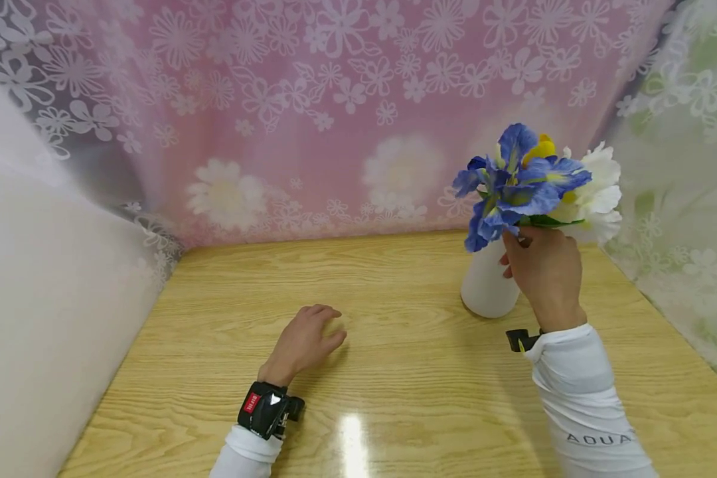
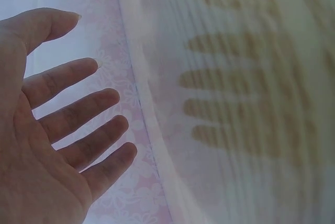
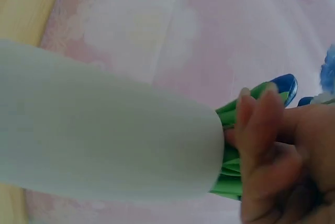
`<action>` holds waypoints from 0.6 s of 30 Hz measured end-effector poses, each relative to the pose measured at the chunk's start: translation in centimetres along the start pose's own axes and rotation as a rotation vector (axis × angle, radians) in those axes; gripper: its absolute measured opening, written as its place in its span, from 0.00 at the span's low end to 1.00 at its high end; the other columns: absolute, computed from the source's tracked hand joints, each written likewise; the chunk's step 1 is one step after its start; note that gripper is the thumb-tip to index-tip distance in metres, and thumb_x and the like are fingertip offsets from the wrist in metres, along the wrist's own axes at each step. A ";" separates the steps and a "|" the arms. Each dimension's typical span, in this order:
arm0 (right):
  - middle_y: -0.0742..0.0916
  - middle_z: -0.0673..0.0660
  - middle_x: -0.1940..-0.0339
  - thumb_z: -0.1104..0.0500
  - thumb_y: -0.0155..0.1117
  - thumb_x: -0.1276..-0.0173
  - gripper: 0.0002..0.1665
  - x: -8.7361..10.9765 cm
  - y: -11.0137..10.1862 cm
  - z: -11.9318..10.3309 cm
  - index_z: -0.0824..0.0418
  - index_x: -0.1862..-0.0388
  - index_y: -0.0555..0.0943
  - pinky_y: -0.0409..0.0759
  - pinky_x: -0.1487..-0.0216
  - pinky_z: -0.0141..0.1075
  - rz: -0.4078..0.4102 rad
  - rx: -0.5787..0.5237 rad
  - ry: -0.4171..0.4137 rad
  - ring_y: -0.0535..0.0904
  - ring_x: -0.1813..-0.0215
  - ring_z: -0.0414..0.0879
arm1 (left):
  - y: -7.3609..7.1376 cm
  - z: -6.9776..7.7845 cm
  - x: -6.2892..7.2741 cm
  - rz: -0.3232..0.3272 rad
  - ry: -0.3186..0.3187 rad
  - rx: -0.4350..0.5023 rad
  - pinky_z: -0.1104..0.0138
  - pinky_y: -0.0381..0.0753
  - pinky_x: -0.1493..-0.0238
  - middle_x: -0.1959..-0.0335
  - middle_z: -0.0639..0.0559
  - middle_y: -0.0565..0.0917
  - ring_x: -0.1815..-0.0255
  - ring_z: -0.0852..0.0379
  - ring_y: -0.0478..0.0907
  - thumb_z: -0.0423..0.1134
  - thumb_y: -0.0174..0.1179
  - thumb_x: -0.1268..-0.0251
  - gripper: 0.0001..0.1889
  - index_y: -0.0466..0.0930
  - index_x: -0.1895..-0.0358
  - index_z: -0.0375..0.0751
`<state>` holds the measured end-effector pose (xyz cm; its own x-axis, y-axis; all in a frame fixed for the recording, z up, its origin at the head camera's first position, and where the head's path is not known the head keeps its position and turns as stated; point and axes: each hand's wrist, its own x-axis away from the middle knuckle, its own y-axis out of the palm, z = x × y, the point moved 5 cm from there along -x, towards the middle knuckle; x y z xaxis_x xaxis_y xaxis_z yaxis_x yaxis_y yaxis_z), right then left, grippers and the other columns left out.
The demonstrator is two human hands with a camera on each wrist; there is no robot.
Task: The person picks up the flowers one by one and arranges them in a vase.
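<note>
A white vase (image 1: pixel 488 287) stands on the right part of the table, holding blue iris flowers (image 1: pixel 522 182), a white flower (image 1: pixel 600 189) and a yellow one (image 1: pixel 540 147). At its mouth my right hand (image 1: pixel 546 269) has curled fingers about the flower stems, just under the blossoms. The right wrist view shows green stems and leaves (image 3: pixel 230 171) coming out of the vase (image 3: pixel 110 130) beside the fingers; the exact grip is partly hidden. Over the table's middle, my left hand (image 1: pixel 305 338) is held with fingers spread loosely and nothing in it; its palm (image 2: pixel 36 166) shows bare.
The wooden table (image 1: pixel 227 318) is bounded at the back by a pink floral curtain (image 1: pixel 311 133). A pale sheet (image 1: pixel 54 265) hangs at the left, and a translucent floral one (image 1: pixel 687 232) at the right. Light glares on the table near the front.
</note>
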<state>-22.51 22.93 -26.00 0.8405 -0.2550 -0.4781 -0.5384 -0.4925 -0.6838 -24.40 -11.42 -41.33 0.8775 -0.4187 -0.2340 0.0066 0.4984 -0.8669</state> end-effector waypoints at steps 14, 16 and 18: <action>0.85 0.58 0.82 0.51 0.57 0.28 0.20 0.1 0.5 0.5 0.63 0.65 0.89 0.67 0.83 0.20 0.183 -0.141 -0.030 0.70 0.88 0.23 | 0.2 0.3 0.2 -0.037 -0.010 -0.017 0.54 0.72 0.43 0.44 0.46 0.78 0.42 0.44 0.72 0.50 0.60 0.36 0.21 0.81 0.46 0.41; 0.86 0.59 0.80 0.52 0.56 0.28 0.20 0.2 0.6 0.8 0.64 0.65 0.88 0.69 0.82 0.19 0.133 -0.122 0.009 0.72 0.87 0.24 | 0.1 0.2 0.2 -0.034 -0.016 -0.024 0.54 0.72 0.43 0.44 0.46 0.78 0.42 0.44 0.72 0.50 0.60 0.35 0.21 0.81 0.46 0.41; 0.86 0.60 0.78 0.53 0.55 0.28 0.19 0.7 0.8 0.9 0.65 0.61 0.88 0.71 0.81 0.19 0.109 -0.147 0.038 0.74 0.86 0.26 | 0.1 0.1 0.2 -0.029 -0.016 -0.019 0.54 0.71 0.43 0.44 0.46 0.78 0.42 0.44 0.72 0.50 0.60 0.36 0.21 0.81 0.46 0.41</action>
<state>-22.44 23.15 -27.38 0.7809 -0.3432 -0.5219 -0.6140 -0.5756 -0.5401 -24.13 -11.37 -41.40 0.8845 -0.4205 -0.2019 0.0233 0.4720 -0.8813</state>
